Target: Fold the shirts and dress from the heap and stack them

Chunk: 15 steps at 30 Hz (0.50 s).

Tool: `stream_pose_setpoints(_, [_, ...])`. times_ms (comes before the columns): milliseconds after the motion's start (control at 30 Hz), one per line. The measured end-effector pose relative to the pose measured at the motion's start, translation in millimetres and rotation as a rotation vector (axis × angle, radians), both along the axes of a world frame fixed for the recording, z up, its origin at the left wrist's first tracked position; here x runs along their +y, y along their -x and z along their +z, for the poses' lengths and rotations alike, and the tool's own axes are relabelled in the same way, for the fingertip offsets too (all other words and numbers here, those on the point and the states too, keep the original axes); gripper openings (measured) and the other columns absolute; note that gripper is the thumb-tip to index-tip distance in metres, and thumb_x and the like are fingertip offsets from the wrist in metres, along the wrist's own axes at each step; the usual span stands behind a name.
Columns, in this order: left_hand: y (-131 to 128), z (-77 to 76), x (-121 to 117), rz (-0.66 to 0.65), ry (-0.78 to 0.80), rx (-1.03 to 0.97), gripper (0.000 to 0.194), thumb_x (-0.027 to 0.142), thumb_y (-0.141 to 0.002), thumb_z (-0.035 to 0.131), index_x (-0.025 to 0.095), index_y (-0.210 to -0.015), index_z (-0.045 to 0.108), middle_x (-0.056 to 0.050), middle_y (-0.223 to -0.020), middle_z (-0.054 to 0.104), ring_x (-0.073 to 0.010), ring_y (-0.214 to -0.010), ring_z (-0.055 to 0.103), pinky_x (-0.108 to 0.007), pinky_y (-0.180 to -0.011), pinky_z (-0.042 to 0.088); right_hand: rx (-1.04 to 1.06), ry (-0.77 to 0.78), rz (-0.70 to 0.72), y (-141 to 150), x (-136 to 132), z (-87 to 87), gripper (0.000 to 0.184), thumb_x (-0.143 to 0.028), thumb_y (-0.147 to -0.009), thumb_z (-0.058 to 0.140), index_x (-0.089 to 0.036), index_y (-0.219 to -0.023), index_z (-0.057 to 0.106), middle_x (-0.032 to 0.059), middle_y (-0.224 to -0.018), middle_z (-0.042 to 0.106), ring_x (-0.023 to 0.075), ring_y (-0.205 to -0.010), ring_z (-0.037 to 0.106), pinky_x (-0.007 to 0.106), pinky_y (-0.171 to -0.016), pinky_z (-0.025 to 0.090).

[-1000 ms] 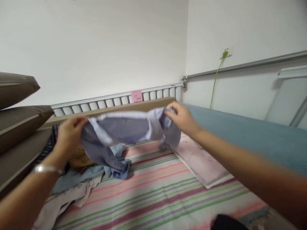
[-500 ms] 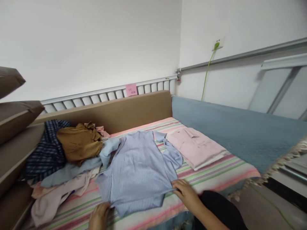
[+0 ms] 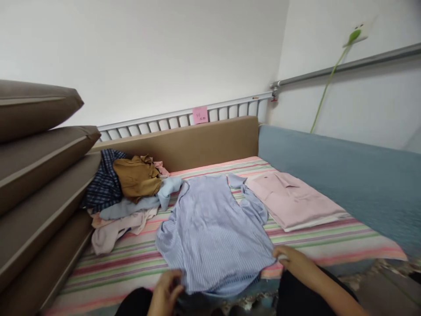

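A blue-and-white striped shirt [image 3: 217, 232] lies spread on the striped bedcover, its hem nearest me and one sleeve bunched at its right side. My right hand [image 3: 292, 260] pinches the hem's right corner between thumb and fingers. At the lower left corner is my left hand [image 3: 167, 292], slightly blurred, its curled fingers closed at the shirt's edge; the fingertips' exact hold is hard to see. Folded pink garments [image 3: 296, 197] lie in a neat stack right of the shirt, with a white layer showing underneath.
To the left lies a heap with a mustard garment [image 3: 137, 177], a dark plaid garment [image 3: 103, 184] and a pale pink garment [image 3: 110, 235]. Several brown cushions [image 3: 39, 197] are stacked beside it. A brown bolster [image 3: 213, 138] and a blue backrest [image 3: 335, 164] border the striped cover [image 3: 108, 276].
My view has turned left and the scene has shifted right. The shirt's hem is drawn closer to me and lies straighter. The left sleeve has become more bunched.
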<state>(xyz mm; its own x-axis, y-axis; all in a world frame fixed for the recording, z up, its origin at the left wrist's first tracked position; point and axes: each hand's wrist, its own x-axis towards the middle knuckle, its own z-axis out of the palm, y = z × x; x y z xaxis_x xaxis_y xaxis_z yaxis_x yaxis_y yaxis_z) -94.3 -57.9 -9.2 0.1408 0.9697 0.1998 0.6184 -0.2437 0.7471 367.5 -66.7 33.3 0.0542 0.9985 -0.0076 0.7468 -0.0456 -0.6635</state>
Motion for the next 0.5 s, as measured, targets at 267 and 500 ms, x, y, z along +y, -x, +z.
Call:
stream_pose_setpoints(267, [77, 36.8, 96, 0.523, 0.073, -0.042, 0.033, 0.037, -0.069, 0.046, 0.013, -0.084, 0.063, -0.015, -0.092, 0.070, -0.0270, -0.089, 0.065, -0.038, -0.085, 0.048, -0.133, -0.199, 0.068, 75, 40, 26.5, 0.038, -0.030, -0.078, 0.042, -0.018, -0.105, 0.066, 0.0119, -0.116, 0.063, 0.0246, -0.111, 0.056, 0.039, -0.098, 0.041])
stream_pose_setpoints(500, [59, 45.9, 164, 0.438, 0.134, 0.118, 0.034, 0.027, -0.071, 0.051, 0.007, -0.096, 0.062, -0.018, -0.099, 0.068, -0.0249, -0.091, 0.064, -0.033, -0.081, 0.047, -0.331, -0.211, 0.230, 119, 69, -17.4, 0.048, -0.043, -0.085, 0.046, -0.025, -0.129, 0.051, 0.0089, -0.142, 0.040, 0.0263, -0.133, 0.032, 0.049, -0.108, 0.025])
